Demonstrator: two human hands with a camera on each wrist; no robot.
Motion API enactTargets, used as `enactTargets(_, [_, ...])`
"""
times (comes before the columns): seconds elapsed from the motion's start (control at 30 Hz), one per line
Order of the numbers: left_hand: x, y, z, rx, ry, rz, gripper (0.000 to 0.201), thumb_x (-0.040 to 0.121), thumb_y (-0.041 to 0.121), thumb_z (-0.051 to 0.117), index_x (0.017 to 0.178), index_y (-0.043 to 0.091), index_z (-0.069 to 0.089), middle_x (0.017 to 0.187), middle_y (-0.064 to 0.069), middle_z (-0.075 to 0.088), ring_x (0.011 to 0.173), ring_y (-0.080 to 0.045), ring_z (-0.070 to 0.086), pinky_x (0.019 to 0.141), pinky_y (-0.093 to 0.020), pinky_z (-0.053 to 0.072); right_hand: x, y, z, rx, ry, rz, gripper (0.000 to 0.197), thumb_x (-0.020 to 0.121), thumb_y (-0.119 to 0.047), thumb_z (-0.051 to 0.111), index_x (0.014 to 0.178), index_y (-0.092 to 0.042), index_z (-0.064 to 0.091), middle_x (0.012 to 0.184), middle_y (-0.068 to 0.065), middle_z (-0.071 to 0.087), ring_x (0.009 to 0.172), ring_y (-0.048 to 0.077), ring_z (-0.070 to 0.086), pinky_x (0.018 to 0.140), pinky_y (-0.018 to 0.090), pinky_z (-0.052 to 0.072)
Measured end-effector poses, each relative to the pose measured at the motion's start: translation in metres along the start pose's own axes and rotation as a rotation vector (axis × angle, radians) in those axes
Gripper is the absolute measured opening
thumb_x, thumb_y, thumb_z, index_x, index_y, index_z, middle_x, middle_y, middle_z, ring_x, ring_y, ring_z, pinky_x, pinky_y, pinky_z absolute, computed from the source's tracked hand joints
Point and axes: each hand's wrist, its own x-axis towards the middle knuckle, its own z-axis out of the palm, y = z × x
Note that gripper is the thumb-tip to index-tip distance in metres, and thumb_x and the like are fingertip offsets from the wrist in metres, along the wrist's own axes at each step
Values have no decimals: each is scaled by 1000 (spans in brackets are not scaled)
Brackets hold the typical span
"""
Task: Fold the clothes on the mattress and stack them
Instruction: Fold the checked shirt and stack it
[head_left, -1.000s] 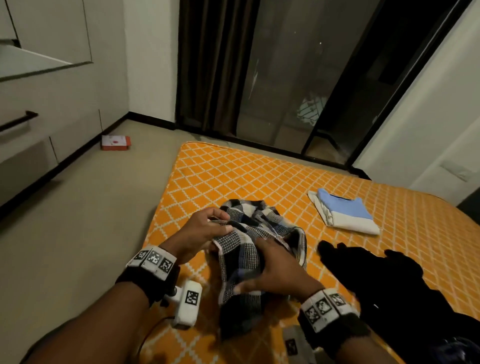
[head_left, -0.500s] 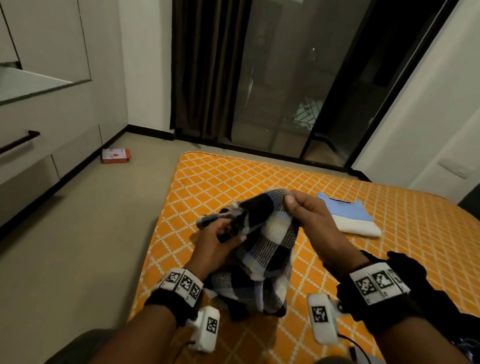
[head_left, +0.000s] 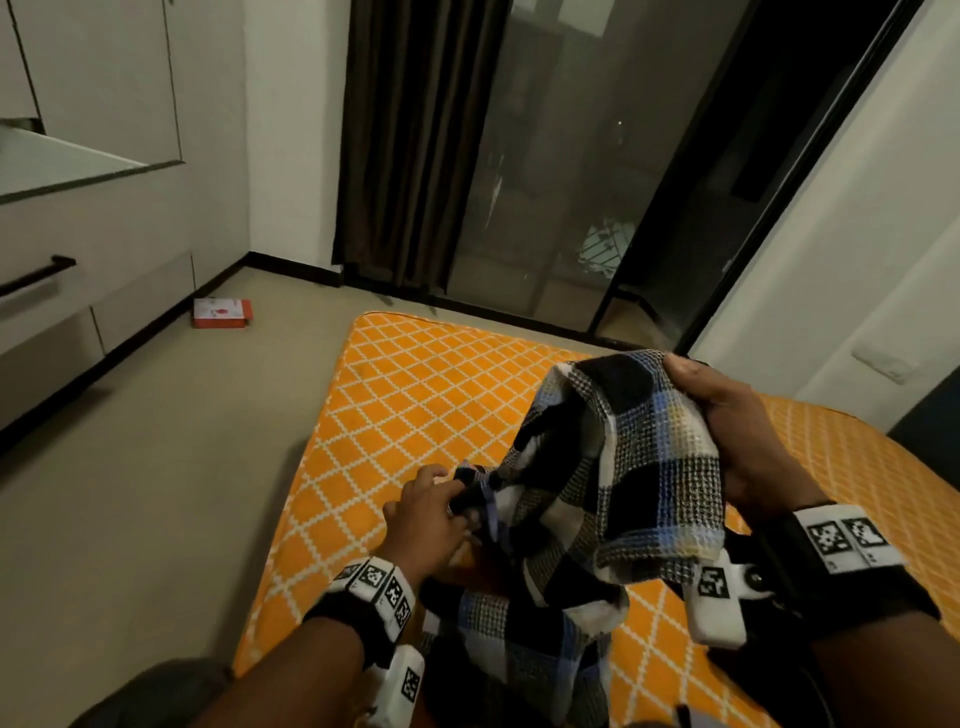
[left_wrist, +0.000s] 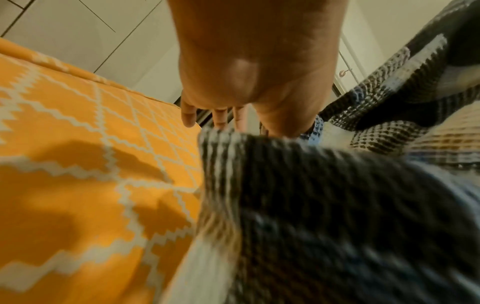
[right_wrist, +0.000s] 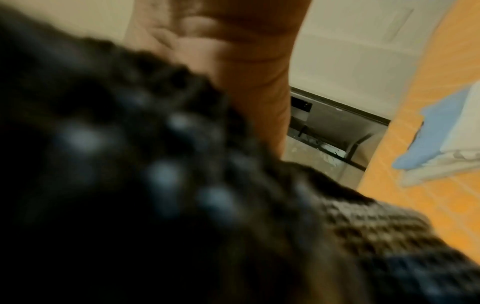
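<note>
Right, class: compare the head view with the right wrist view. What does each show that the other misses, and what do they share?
Only the head view shows the left hand pinching a bunched part of the checked shirt, the right hand gripping its top edge, and a red box on the floor. Only the right wrist view shows the folded blue and white clothes lying on the mattress. Both show the shirt, blurred at the wrist, the orange mattress and the dark glass door.

No words, brands or numbers can be read anywhere. The wristbands (head_left: 377, 585) and the white camera blocks (head_left: 716, 597) carry only black-and-white square code patterns. The red box (head_left: 222, 313) on the floor at ten o'clock has print too small to read.
</note>
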Motion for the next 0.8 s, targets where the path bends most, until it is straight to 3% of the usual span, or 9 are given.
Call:
enactTargets(0.1, [5,0,-20,-199,266,40,14,96,34,68,109,35,69,127,11,52,117,-22,56,95,-49,47,18,-3,-25,-198,310,-34,28,102,-20,53,94,-9,78,82,5,76,76,26,69,67,32,56])
enactTargets(0.2, [14,10,-59,-461,497,102,15,94,33,74,100,19,76,115,4,67,110,-17,63,93,-42,54,37,-1,-68,-669,631,-28,18,94,-14,65,80,-3,70,68,5,65,74,31,60,56,37,47])
enactTargets(0.3, [5,34,-93,-784,388,211,15,100,31,68,94,19,72,86,-4,70,83,-16,65,72,-44,54,39,15,-76,-818,497,159,13,84,-20,68,85,-7,68,82,9,65,73,27,60,66,37,49])
enactTargets(0.4, [-8,51,-110,-672,402,336,15,100,35,63,90,23,66,74,-8,60,64,-30,55,58,-45,47,34,29,-51,-1046,356,5,23,81,-33,82,96,-16,76,99,4,74,96,24,68,84,40,53])
enactTargets(0.5, [-16,85,-125,-540,308,521,7,101,27,64,94,26,66,77,-5,61,65,-33,55,58,-49,46,21,36,-2,-1058,-46,-204,78,71,-56,91,139,-35,60,142,-17,57,132,6,51,105,32,40])
enactTargets(0.57, [-21,113,-135,-466,254,615,6,101,25,63,98,21,66,81,1,65,69,-25,61,60,-46,48,16,33,26,-1004,-342,-245,90,66,-60,92,145,-41,53,153,-22,49,142,2,44,112,32,39])
enactTargets(0.63, [-24,139,-149,-428,257,689,6,100,21,62,100,18,68,85,5,68,75,-20,66,63,-44,51,22,24,38,-962,-462,-311,61,76,-43,92,131,-32,67,134,-12,68,126,7,62,104,37,52])
enactTargets(0.73, [-22,164,-175,-456,356,737,11,96,19,69,106,14,69,95,7,71,88,-14,69,74,-45,55,25,-4,41,-822,-444,-378,23,90,-24,83,111,-18,77,106,1,79,101,20,75,89,49,60])
enactTargets(0.8, [-18,171,-185,-410,420,653,51,83,39,83,126,22,61,111,9,67,104,-14,67,86,-42,56,23,-27,40,-727,-376,-481,23,93,-20,79,114,-12,75,107,5,79,104,23,74,91,49,59])
